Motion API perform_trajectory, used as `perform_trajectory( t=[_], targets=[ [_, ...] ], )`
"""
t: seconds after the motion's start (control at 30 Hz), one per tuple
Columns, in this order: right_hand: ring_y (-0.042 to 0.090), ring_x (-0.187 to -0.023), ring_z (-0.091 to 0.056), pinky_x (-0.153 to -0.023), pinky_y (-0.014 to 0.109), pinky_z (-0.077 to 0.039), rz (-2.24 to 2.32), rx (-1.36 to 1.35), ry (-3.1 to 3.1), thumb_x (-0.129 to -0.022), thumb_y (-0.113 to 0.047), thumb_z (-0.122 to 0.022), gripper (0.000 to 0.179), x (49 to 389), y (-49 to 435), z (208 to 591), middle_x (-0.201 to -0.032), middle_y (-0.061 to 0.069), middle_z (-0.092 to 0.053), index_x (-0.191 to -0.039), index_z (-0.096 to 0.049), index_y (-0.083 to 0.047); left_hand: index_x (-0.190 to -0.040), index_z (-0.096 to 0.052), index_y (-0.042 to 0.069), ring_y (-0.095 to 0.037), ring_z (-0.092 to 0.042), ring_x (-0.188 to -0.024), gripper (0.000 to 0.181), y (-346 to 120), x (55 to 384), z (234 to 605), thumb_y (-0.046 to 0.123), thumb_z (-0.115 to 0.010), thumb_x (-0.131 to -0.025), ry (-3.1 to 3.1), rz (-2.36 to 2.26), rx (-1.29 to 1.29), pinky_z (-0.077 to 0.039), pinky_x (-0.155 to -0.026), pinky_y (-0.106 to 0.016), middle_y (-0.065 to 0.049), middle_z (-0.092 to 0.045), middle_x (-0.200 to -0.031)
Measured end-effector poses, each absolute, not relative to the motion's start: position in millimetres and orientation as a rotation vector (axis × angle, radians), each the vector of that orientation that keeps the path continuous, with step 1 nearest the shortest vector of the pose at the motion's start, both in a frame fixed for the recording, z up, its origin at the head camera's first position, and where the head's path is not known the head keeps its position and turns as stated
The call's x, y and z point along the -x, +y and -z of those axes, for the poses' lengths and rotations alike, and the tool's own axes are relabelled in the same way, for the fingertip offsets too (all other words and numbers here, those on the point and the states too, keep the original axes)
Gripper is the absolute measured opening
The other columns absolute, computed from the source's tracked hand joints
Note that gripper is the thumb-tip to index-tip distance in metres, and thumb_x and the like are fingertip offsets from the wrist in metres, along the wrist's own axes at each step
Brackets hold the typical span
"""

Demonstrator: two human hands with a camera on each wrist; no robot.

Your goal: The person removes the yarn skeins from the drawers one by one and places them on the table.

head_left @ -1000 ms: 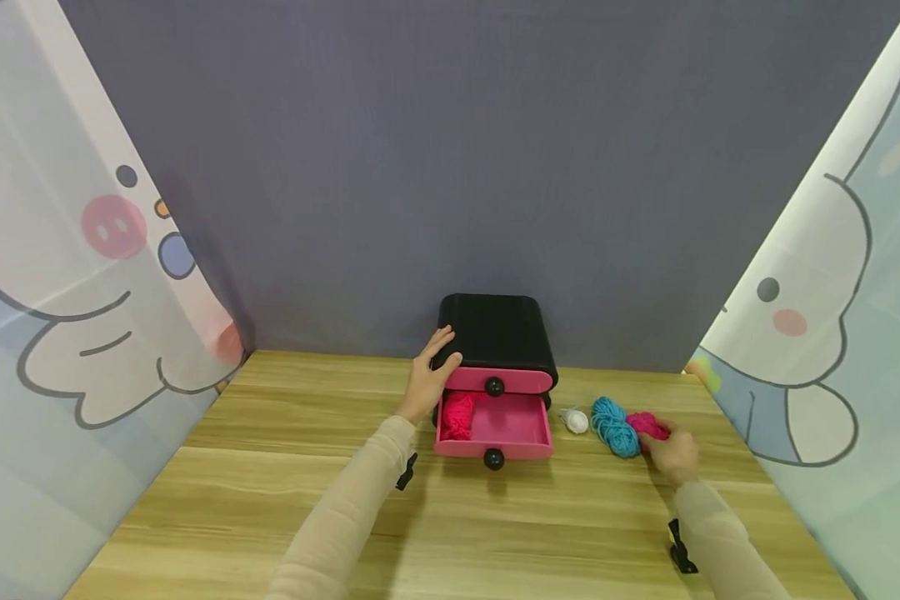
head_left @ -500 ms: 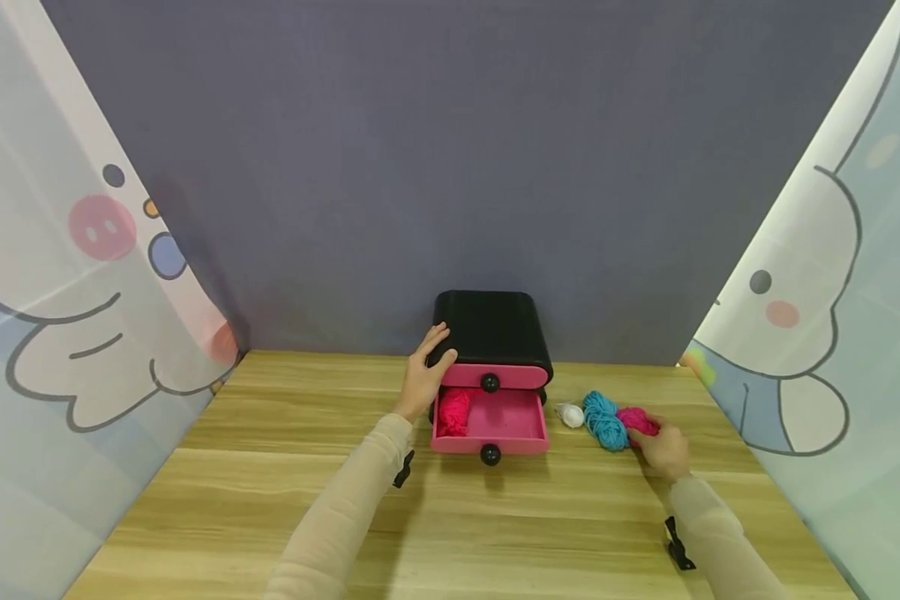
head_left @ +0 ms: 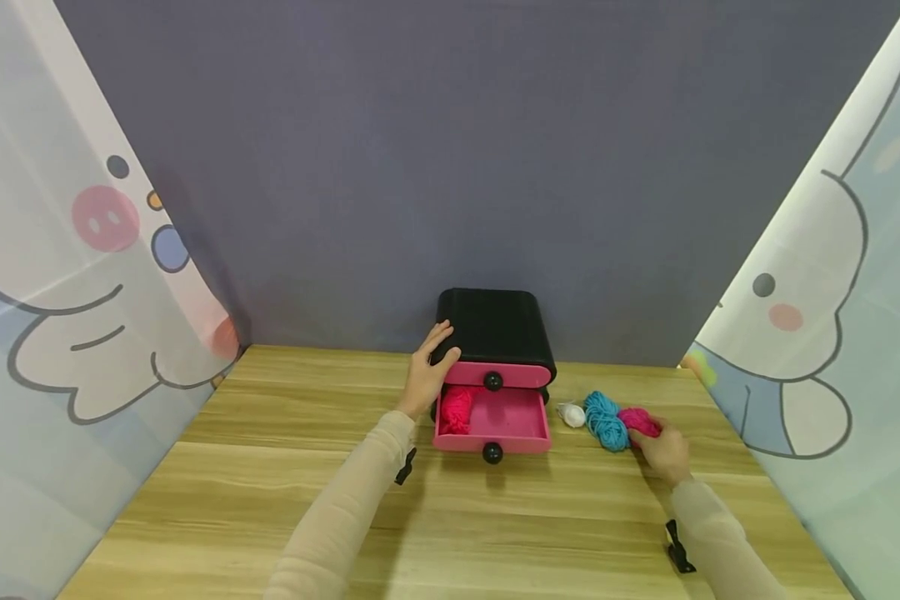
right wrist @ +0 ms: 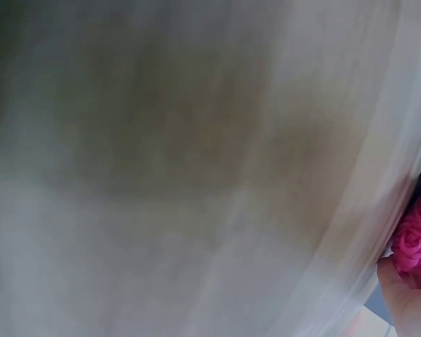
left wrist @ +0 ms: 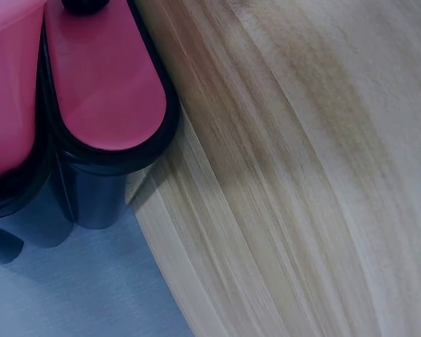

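A small black cabinet (head_left: 491, 321) with pink drawers stands near the back wall. Its lower drawer (head_left: 510, 417) is pulled out, with a bright pink-red yarn bundle (head_left: 457, 410) in its left side. My left hand (head_left: 423, 379) rests on the cabinet's upper left edge, fingers extended along it and thumb by the front. On the right, my right hand (head_left: 663, 450) pinches a magenta yarn ball (head_left: 639, 421) at table level. That ball touches a blue yarn skein (head_left: 606, 422). In the right wrist view, the thumb (right wrist: 400, 295) lies against the magenta ball; most of the hand is cut off.
A small white yarn ball (head_left: 572, 415) lies between the drawer and the blue skein. The upper drawer (head_left: 510, 375) is closed and has a black knob. A grey wall (head_left: 345, 208) backs the wooden table (head_left: 285, 467), with patterned curtains on both sides.
The head view shifts slightly. Both hands keep their places, the left on the cabinet and the right at the magenta yarn ball.
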State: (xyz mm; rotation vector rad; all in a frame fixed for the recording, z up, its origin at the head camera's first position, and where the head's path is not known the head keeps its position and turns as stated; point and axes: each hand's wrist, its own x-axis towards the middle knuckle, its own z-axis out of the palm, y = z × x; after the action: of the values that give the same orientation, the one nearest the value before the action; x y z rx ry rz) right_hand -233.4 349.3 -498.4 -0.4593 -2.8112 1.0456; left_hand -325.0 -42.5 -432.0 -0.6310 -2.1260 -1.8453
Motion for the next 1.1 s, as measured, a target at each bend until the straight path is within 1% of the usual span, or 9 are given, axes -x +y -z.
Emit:
perform_trajectory(
  t=[0.13,0.3,0.4,0.53,0.7,0.87,0.93,1.0,1.1],
  targets=[
    [0.052,-0.115,-0.040,-0.095,0.055,-0.037,-1.086,0.471,-2.791,-0.090,-0.031,-0.054,0.065,229.2,348.9,500.5,-0.129,0.039,-0.038,-0.133,-0.033,0.014,-0.135,-0.048,0.015,-0.009,-0.018,-0.140,0.047,-42.2,325.3,434.6,0.028,-0.057,-0.091,-2.128,1.860,0.612,-0.016,-0.113,-0.044,-0.002,-0.034,-0.147],
    [0.050,-0.120,-0.036,-0.099,0.054,-0.033,-1.148,0.519,-2.756,-0.091,-0.032,-0.052,0.067,226.9,349.3,499.3,-0.132,0.038,-0.036,-0.135,-0.030,0.014,-0.134,-0.048,0.013,-0.013,-0.018,-0.140,0.047,-43.5,323.5,431.9,0.025,-0.058,-0.090,-2.137,1.875,0.596,-0.015,-0.113,-0.044,0.000,-0.035,-0.147],
    [0.047,-0.124,-0.036,-0.101,0.052,-0.032,-1.213,0.552,-2.689,-0.092,-0.031,-0.051,0.066,227.5,347.0,494.0,-0.135,0.036,-0.034,-0.137,-0.029,0.013,-0.135,-0.047,0.008,-0.017,-0.017,-0.141,0.048,-44.8,317.3,422.5,0.023,-0.058,-0.091,-2.145,1.892,0.597,-0.015,-0.113,-0.046,-0.004,-0.034,-0.147],
    [0.046,-0.122,-0.041,-0.098,0.052,-0.036,-1.219,0.582,-2.576,-0.092,-0.027,-0.050,0.061,229.2,340.5,484.6,-0.135,0.033,-0.037,-0.136,-0.033,0.011,-0.135,-0.045,0.004,-0.019,-0.016,-0.141,0.048,-46.1,310.7,412.9,0.020,-0.057,-0.091,-2.136,1.925,0.619,-0.013,-0.113,-0.048,-0.009,-0.032,-0.148],
    [0.040,-0.120,-0.043,-0.099,0.048,-0.036,-1.302,0.571,-2.375,-0.093,-0.023,-0.048,0.052,233.1,330.3,469.8,-0.132,0.029,-0.044,-0.134,-0.039,0.007,-0.135,-0.047,0.011,-0.013,-0.017,-0.141,0.047,-44.7,319.0,422.0,0.024,-0.057,-0.091,-2.146,1.890,0.606,-0.015,-0.114,-0.044,0.000,-0.035,-0.147],
    [0.031,-0.119,-0.047,-0.101,0.039,-0.038,-1.362,0.512,-2.225,-0.092,-0.020,-0.049,0.045,236.6,319.2,449.6,-0.128,0.023,-0.051,-0.130,-0.046,0.005,-0.135,-0.047,0.016,-0.009,-0.018,-0.140,0.047,-41.5,325.5,431.5,0.028,-0.057,-0.091,-2.158,1.834,0.598,-0.017,-0.113,-0.044,0.006,-0.035,-0.146],
    [0.026,-0.115,-0.050,-0.099,0.031,-0.041,-1.358,0.508,-2.198,-0.092,-0.019,-0.050,0.043,237.3,314.0,440.0,-0.126,0.019,-0.054,-0.129,-0.049,0.003,-0.135,-0.047,0.017,-0.008,-0.018,-0.140,0.047,-41.2,325.5,430.9,0.029,-0.057,-0.091,-2.165,1.833,0.593,-0.017,-0.113,-0.043,0.007,-0.034,-0.146],
    [0.016,-0.109,-0.053,-0.094,0.021,-0.043,-1.371,0.505,-2.171,-0.092,-0.020,-0.052,0.041,237.3,307.8,430.2,-0.124,0.015,-0.055,-0.128,-0.051,0.000,-0.135,-0.047,0.016,-0.009,-0.017,-0.140,0.047,-41.7,323.8,428.0,0.027,-0.057,-0.091,-2.160,1.856,0.598,-0.016,-0.114,-0.043,0.006,-0.034,-0.147],
    [0.000,-0.098,-0.055,-0.085,0.008,-0.043,-1.393,0.473,-2.139,-0.091,-0.019,-0.054,0.039,235.7,295.8,415.6,-0.117,0.008,-0.058,-0.126,-0.054,-0.003,-0.136,-0.045,0.008,-0.018,-0.015,-0.142,0.048,-43.1,316.8,418.4,0.021,-0.057,-0.091,-2.148,1.891,0.618,-0.014,-0.113,-0.047,-0.004,-0.032,-0.148]
  ],
)
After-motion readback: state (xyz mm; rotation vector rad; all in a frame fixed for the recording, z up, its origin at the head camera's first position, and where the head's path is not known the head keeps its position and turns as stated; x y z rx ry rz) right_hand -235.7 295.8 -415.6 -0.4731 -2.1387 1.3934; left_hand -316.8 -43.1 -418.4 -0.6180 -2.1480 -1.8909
